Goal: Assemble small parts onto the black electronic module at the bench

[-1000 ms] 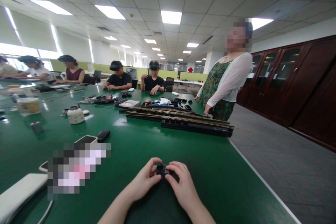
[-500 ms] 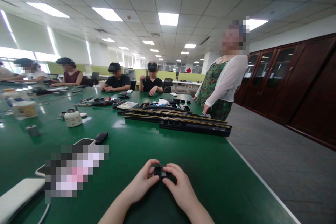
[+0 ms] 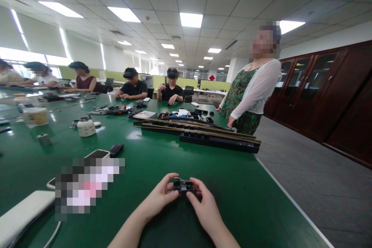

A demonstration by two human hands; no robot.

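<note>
Between my two hands, just over the near part of the green table, is a small black part [image 3: 183, 186] with some metallic or shiny detail in its middle. Its exact kind is too small to make out. My left hand [image 3: 162, 195] grips its left end between thumb and fingers. At the right end, the thumb and fingertips of my right hand [image 3: 203, 198] close on it too. The upper face of the part shows between my fingertips, while its ends are partly hidden by them.
Long black rails [image 3: 217, 142] with thin brass-coloured rods lie ahead across the green table [image 3: 151, 162]. To my left are a phone [image 3: 97, 155], a white device [image 3: 26, 217] with a cable, and a patterned jar [image 3: 86, 127]. A person [image 3: 250, 89] stands at the right; several others sit opposite.
My right fingers have shifted outward to the right end, so more of the black part's upper face shows. The whole view has turned slightly left.
</note>
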